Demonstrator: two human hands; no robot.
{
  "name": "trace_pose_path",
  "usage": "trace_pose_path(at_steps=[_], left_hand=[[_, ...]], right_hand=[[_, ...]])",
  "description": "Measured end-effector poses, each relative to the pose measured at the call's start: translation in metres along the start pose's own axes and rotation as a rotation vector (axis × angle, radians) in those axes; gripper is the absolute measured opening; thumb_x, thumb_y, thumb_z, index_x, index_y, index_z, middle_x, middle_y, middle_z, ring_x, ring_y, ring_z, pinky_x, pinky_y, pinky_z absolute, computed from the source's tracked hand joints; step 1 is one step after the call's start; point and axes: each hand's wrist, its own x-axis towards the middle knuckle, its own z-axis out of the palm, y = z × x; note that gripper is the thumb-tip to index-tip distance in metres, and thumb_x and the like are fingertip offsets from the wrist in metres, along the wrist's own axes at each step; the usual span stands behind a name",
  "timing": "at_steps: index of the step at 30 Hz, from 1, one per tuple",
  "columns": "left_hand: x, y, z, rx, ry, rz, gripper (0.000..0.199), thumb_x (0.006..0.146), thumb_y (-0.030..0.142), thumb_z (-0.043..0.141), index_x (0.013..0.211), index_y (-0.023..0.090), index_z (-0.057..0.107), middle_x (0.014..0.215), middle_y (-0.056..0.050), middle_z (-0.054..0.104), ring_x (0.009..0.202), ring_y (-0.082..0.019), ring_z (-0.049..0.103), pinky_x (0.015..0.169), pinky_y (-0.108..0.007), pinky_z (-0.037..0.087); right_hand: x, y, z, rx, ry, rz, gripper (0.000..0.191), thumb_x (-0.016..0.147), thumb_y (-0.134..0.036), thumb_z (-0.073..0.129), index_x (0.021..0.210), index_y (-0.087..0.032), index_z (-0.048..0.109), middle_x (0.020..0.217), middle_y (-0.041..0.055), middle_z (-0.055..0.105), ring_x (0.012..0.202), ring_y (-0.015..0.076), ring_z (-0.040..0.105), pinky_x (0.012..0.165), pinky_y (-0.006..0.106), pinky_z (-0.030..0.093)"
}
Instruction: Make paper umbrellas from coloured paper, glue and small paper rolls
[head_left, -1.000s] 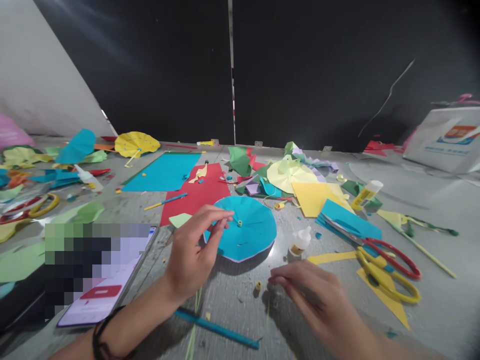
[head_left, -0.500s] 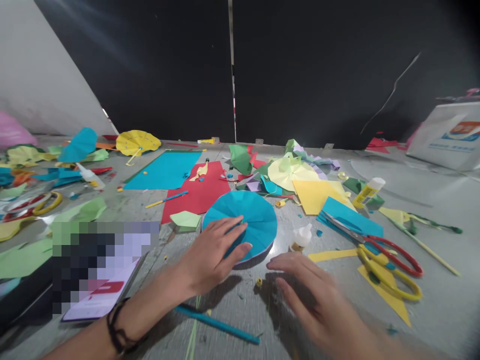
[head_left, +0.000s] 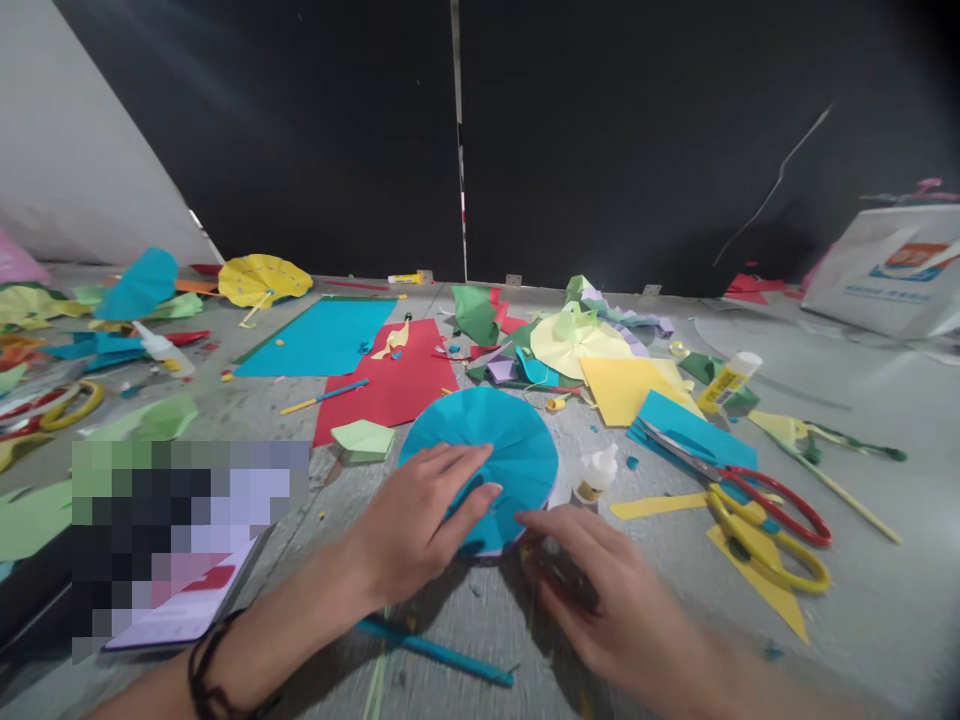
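Observation:
A round, pleated blue paper disc [head_left: 480, 420] lies in front of me, with a pale purple edge showing underneath. My left hand [head_left: 427, 510] rests on its left side, fingers stretched over the pleats toward its centre. At the disc's lower right edge is my right hand [head_left: 600, 590], thumb and index finger apart, the index fingertip at the rim. Whether the right hand's fingers grip the rim is blurred. A small white glue bottle [head_left: 598, 475] stands just behind the right hand. Below the disc lies a rolled blue paper stick [head_left: 442, 650].
Red-handled scissors [head_left: 780, 500] and yellow-handled scissors [head_left: 772, 560] lie on the right near a glue stick [head_left: 729, 383]. Red paper [head_left: 382, 385], yellow paper [head_left: 626, 385] and scraps spread behind the disc. A phone [head_left: 202, 590] is at left.
My right hand has moved left to the disc's lower right edge. The disc now sits slightly lower and closer to me. My left hand remains on it.

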Motion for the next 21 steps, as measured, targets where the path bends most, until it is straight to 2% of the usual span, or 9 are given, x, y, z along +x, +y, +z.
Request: trace_pose_path(at_steps=[4,6,10,13,17,21], left_hand=[[-0.001,-0.007,0.005,0.051,0.027,0.017,0.039,0.106,0.021,0.044,0.140,0.010,0.061,0.130,-0.016,0.074,0.118,-0.031,0.070,0.099,-0.048,0.060],[-0.001,-0.009,0.006,0.073,0.027,0.030,0.037,0.104,0.017,0.048,0.137,0.010,0.063,0.128,-0.016,0.074,0.117,-0.033,0.070,0.098,-0.050,0.060],[-0.001,-0.012,0.005,0.092,0.040,0.038,0.035,0.100,0.011,0.050,0.130,0.010,0.067,0.121,-0.018,0.075,0.111,-0.036,0.072,0.091,-0.054,0.062],[-0.001,-0.014,0.005,0.073,0.042,0.024,0.033,0.100,0.008,0.049,0.127,0.010,0.068,0.115,-0.016,0.076,0.103,-0.033,0.075,0.084,-0.048,0.064],[-0.002,-0.014,0.004,0.052,0.042,-0.006,0.032,0.098,0.007,0.051,0.125,0.013,0.068,0.112,-0.013,0.076,0.098,-0.030,0.076,0.080,-0.043,0.064],[-0.001,-0.009,0.003,0.031,0.037,-0.040,0.030,0.097,0.009,0.058,0.125,0.015,0.068,0.113,-0.012,0.077,0.098,-0.030,0.076,0.081,-0.042,0.063]], right_hand=[[-0.003,0.007,-0.010,-0.221,-0.047,-0.027,0.036,0.095,-0.005,0.044,0.126,-0.020,0.057,0.106,0.0119,0.074,0.095,0.0260,0.075,0.077,0.041,0.065],[-0.002,0.010,-0.012,-0.310,-0.009,-0.033,0.036,0.096,-0.004,0.040,0.125,-0.019,0.057,0.105,0.0124,0.074,0.095,0.0274,0.076,0.071,0.040,0.066],[0.000,0.010,-0.011,-0.456,0.085,-0.095,0.035,0.097,-0.005,0.041,0.126,-0.016,0.057,0.103,0.0130,0.076,0.096,0.0301,0.078,0.071,0.042,0.067],[-0.002,0.009,-0.011,-0.522,0.131,-0.133,0.034,0.097,-0.005,0.043,0.127,-0.014,0.057,0.104,0.0129,0.077,0.095,0.0291,0.079,0.075,0.041,0.068],[-0.006,0.010,-0.015,-0.597,0.114,-0.156,0.040,0.096,-0.005,0.043,0.134,-0.011,0.055,0.109,0.0147,0.077,0.104,0.0309,0.077,0.080,0.043,0.068],[-0.008,0.010,-0.020,-0.689,0.066,-0.155,0.049,0.090,-0.003,0.042,0.138,-0.010,0.053,0.112,0.0163,0.077,0.103,0.0341,0.076,0.072,0.046,0.069]])
